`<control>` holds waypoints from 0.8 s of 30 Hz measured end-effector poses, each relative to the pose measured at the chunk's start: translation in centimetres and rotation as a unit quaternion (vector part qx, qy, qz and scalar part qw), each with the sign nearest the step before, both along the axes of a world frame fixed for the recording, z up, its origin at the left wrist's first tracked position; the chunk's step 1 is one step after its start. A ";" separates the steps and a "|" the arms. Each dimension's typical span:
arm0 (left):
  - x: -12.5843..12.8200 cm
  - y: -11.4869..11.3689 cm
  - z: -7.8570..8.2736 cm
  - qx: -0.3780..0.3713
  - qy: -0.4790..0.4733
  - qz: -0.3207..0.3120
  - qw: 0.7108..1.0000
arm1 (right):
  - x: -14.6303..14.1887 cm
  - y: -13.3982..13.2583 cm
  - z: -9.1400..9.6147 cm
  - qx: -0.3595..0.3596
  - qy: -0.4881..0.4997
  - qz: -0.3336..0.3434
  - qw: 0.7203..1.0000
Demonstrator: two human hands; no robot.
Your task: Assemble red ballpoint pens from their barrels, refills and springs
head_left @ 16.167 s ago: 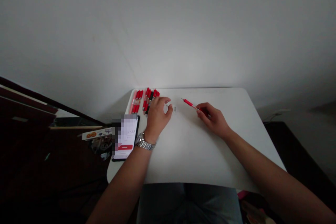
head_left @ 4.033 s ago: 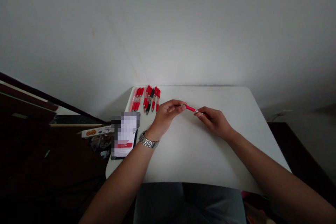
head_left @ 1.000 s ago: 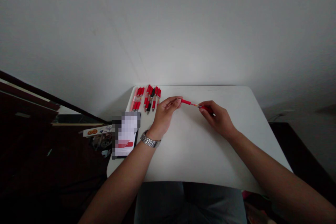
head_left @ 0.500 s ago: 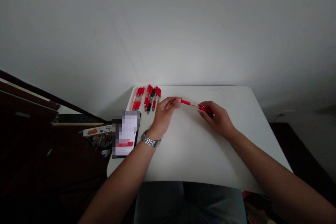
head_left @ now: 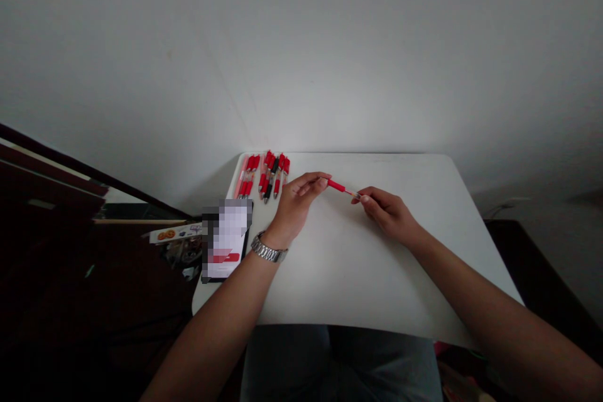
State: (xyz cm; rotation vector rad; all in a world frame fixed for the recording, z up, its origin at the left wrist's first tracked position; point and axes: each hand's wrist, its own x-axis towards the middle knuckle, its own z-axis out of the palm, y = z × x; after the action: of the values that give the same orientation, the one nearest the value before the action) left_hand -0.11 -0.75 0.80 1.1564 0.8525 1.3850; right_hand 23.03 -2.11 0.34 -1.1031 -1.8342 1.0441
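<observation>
A pen with a red grip section (head_left: 336,185) is held between my two hands above the white table. My left hand (head_left: 301,191), with a metal watch (head_left: 268,248) on the wrist, is closed around the pen's left end. At the other end, the thumb and fingers of my right hand (head_left: 384,207) pinch a narrow, clear-looking part (head_left: 354,195) of the pen. Whether this narrow stretch is barrel or bare refill is too small to tell. The right hand's fingers cover the pen's far end.
Several red and black pens (head_left: 271,176) lie side by side at the table's (head_left: 358,282) back left corner. A phone (head_left: 228,245) with a blurred screen rests along the left edge. Behind the table stands a wall (head_left: 330,63).
My right hand has shifted its hold from the red end part, visible earlier, to a pinch on the narrow part. The pen and my left hand have moved slightly right.
</observation>
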 end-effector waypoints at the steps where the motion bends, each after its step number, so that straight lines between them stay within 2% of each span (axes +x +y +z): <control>1: 0.0 0.0 0.0 0.002 0.004 0.001 1.000 | 0.0 0.0 0.0 -0.023 0.017 0.005 1.000; 4: 0.1 0.0 0.1 0.007 0.012 0.006 1.000 | -0.2 0.0 -0.2 -0.054 0.047 -0.004 0.997; 16: -0.2 0.0 -0.1 0.002 0.029 0.036 0.999 | -0.4 0.5 0.0 -0.033 0.173 -0.080 0.981; 24: -0.2 -0.4 0.9 0.029 0.115 -0.041 0.992 | -0.1 1.0 -0.1 -0.044 0.233 -0.132 0.963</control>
State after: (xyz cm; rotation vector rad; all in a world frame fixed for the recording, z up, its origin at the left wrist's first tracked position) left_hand -0.29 -1.18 1.73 1.4005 0.9187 1.2320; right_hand 22.89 -1.11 0.25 -1.0148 -1.2441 1.1184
